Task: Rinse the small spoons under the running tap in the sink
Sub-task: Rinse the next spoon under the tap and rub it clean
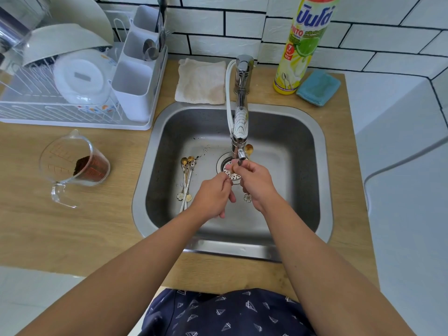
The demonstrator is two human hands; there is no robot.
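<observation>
Over the steel sink (312,146), my right hand (255,181) grips a small gold spoon (248,150) just below the tap nozzle (240,155). Its bowl points up past the nozzle and its flower-shaped end (247,197) hangs below my wrist. My left hand (213,196) is closed beside it, with its fingertips touching the right hand's; what it pinches is hidden. Several more small gold spoons (187,177) lie bunched on the sink floor, left of the drain strainer (231,174). Running water is too faint to make out.
A dish rack (72,93) with bowls and a white cutlery caddy (135,76) stands at the back left. A measuring jug (77,163) with brown grounds sits left of the sink. Behind it lie a folded cloth (201,81), a yellow detergent bottle (305,42) and a blue sponge (318,87).
</observation>
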